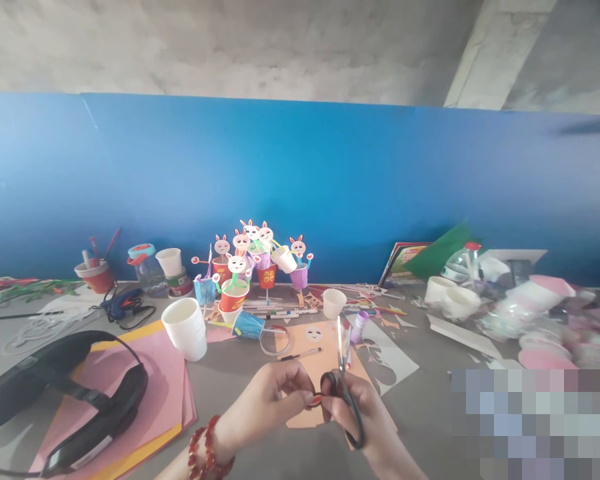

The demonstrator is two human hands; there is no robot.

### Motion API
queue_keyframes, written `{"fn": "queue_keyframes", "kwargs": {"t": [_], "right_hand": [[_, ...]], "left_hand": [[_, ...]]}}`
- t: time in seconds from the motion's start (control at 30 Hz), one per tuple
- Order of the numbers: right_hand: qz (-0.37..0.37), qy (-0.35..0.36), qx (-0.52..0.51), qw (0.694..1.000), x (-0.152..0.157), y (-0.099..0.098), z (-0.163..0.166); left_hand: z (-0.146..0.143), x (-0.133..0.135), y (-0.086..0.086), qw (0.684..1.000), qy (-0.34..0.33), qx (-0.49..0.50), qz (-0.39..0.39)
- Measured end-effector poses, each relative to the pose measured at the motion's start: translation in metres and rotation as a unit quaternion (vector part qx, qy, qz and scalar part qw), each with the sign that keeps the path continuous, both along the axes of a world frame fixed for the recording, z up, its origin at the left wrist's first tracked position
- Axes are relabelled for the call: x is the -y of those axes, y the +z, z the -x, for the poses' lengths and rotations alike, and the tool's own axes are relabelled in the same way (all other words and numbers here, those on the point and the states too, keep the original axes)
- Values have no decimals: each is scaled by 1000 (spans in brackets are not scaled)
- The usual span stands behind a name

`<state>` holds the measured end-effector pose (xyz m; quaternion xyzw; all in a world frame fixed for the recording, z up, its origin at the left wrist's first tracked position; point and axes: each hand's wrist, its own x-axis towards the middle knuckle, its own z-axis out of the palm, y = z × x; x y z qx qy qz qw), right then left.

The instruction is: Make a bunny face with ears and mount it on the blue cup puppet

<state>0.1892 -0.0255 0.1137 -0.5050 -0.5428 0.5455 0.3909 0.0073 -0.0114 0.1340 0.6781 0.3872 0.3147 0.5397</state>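
Between thumb and fingers, my left hand [283, 393] pinches a small paper cutout [317, 400] with a red middle and a dark edge. A bead bracelet circles that wrist. My right hand [363, 410] is closed around black-handled scissors [344, 363], blades pointing up and away, while its fingertips touch the cutout's other end. Beneath both hands lies an orange paper sheet [325, 353]. A round paper face [313, 333] rests on its far part, near a black pen [300, 355]. A purple glue stick [360, 327] stands just beyond the scissors.
Paper-cup figures with rabbit faces [237, 263] crowd the back middle. A stack of white cups [185, 328] stands left, beside pink sheets [160, 373] and a black headset-like device [95, 393]. On the right are a bottle [463, 263], white cups [460, 303] and plastic bags.
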Motion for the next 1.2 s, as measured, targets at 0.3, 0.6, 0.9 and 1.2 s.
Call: {"fn": "queue_keyframes", "kwargs": {"t": [0.3,0.6,0.9,1.2], "right_hand": [[-13,-71,-53,996,0,-26,6],[4,-64,-53,997,-1,-27,8],[10,-28,-40,999,0,-17,6],[-25,-3,-47,999,1,-15,4]], "left_hand": [[-6,9,-29,992,72,91,44],[-8,7,-26,990,97,97,33],[-7,5,-24,995,51,69,52],[-9,7,-27,993,39,86,74]]}}
